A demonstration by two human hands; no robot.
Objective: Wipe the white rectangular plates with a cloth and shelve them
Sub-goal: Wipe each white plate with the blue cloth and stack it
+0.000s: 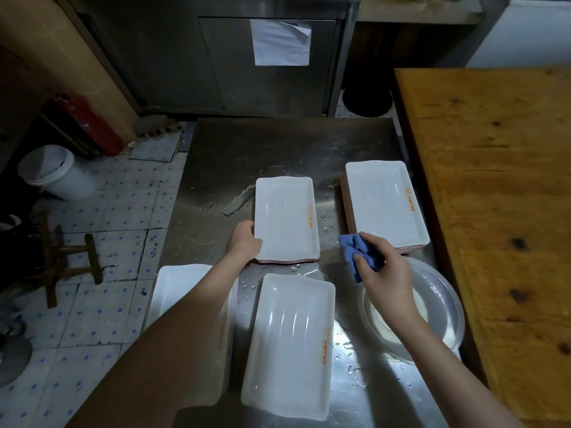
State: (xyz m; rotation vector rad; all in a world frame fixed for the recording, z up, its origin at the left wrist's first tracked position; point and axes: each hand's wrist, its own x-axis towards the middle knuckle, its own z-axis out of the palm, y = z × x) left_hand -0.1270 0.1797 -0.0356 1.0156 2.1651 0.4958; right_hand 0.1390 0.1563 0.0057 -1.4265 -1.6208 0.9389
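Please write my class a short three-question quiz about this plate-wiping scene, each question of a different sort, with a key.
1. True or false: the right hand holds a blue cloth.
2. Which plates does the left hand hold by the edge? A. the far middle stack; B. the far right stack; C. the near middle plate.
3. Fill the gap: a puddle of ___ lies on the steel table.
Key: 1 true; 2 A; 3 water.
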